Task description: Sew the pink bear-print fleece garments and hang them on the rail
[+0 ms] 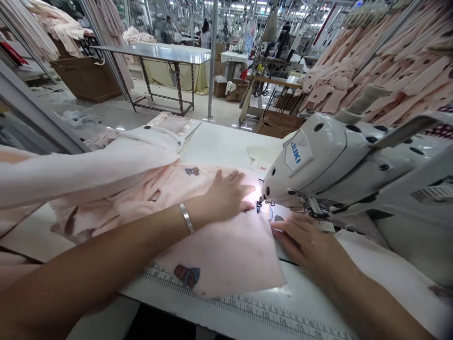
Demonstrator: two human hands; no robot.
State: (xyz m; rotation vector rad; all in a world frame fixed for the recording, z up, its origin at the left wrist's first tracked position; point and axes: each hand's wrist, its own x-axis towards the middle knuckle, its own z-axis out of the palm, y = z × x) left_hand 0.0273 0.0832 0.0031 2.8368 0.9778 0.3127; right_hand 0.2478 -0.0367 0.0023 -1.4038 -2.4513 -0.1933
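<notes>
My left hand [226, 196] lies flat, fingers stretched out, on a pale pink fleece piece [226, 255] printed with small butterflies, pressing it down just left of the needle [259, 204] of a white Juki sewing machine [318, 165]. A silver bangle [187, 218] circles that wrist. My right hand [304, 238] rests open and flat on the fabric's right edge under the machine head, fingertips beside the presser foot. More pink fabric is bunched up to the left [116, 203], under a folded white piece [88, 170].
A ruler strip [269, 311] runs along the front edge of the white sewing table [219, 141]. Pink garments hang on racks at right [382, 61] and back left. A metal table [159, 52], cardboard boxes and other people stand farther off on the shop floor.
</notes>
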